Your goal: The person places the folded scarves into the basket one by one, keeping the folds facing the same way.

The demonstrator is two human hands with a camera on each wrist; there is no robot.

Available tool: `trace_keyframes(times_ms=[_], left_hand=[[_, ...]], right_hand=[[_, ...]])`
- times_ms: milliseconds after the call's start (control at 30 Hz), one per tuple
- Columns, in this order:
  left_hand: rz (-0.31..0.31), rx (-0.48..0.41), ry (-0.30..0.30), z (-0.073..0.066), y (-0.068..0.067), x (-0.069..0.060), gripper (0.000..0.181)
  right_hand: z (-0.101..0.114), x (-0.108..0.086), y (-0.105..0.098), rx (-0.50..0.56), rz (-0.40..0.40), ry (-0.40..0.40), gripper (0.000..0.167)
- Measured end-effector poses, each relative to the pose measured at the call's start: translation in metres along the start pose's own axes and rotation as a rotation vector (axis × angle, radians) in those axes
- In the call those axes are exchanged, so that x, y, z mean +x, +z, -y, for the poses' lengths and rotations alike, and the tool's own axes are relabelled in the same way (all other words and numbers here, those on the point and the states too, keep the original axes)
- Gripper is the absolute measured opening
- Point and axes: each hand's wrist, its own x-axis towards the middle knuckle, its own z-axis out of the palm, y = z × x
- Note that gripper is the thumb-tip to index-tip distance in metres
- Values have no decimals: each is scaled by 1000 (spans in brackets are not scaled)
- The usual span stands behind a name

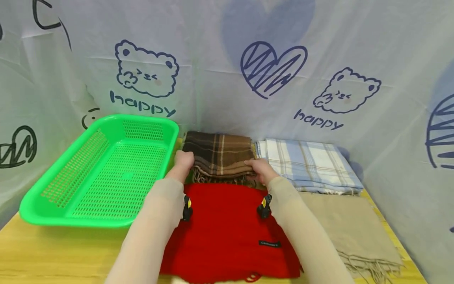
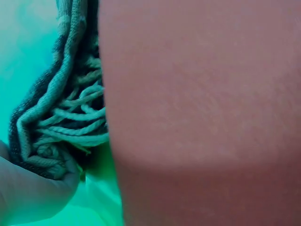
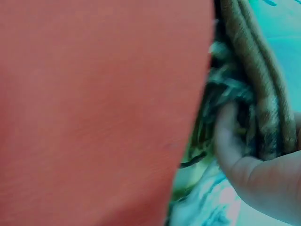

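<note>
A folded brown plaid scarf (image 1: 220, 152) with a fringe along its near edge lies between my two hands. My left hand (image 1: 184, 159) grips its left edge. In the left wrist view, the fingers (image 2: 35, 193) curl round the folded layers beside the fringe. At the right near corner, my right hand (image 1: 261, 167) holds the scarf, one digit tucked beneath the layers in the right wrist view. Directly in front, under my forearms, a folded red scarf (image 1: 223, 228) with a small dark label is spread flat.
A green plastic basket (image 1: 32, 211) with perforated sides stands on the left of the wooden table (image 1: 64, 252). Right of the brown scarf lies a folded blue-and-white plaid scarf (image 1: 305, 161), with a beige fringed scarf (image 1: 351, 225) nearer. A printed cloth (image 1: 213, 98) hangs behind.
</note>
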Motion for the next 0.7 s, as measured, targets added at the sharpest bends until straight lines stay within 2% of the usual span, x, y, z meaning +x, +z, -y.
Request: trace_keyframes(times_ms=[33, 67, 100, 133, 167, 200, 267, 333, 400, 467, 533, 633, 700], left_hand=[[8, -37, -11, -22, -8, -40, 64], [22, -70, -15, -41, -15, -74, 63], [37, -103, -19, -57, -21, -102, 62], [49, -134, -20, -70, -26, -125, 61], [54, -169, -17, -79, -28, -141, 61], [64, -193, -14, -86, -30, -153, 61], [85, -227, -11, -93, -30, -166, 63], [83, -232, 5, -97, -28, -173, 64], [83, -176, 23, -99, -26, -177, 63], [100, -78, 54, -98, -25, -179, 63], [171, 70, 68, -95, -26, -181, 62], [338, 298, 54, -85, -29, -181, 53], [448, 404, 5, -78, -33, -183, 48]], right_hand=[[1, 3, -1, 1, -20, 13, 38], [1, 8, -5, 4, -17, 10, 41], [3, 9, -6, 12, -30, 15, 42], [4, 10, -8, 25, -24, 11, 41], [10, 3, -7, 39, -40, 23, 42], [15, -3, -8, 49, -23, 12, 40], [28, -22, -8, 59, -23, 6, 31], [50, -58, 1, 37, -51, 9, 22], [71, -95, 11, -41, -79, 8, 17], [91, -129, 22, -132, -109, 49, 14], [100, -153, 27, -242, -89, 73, 14], [89, -159, 21, -392, -40, 101, 15], [78, -160, 19, -545, -41, 101, 17]])
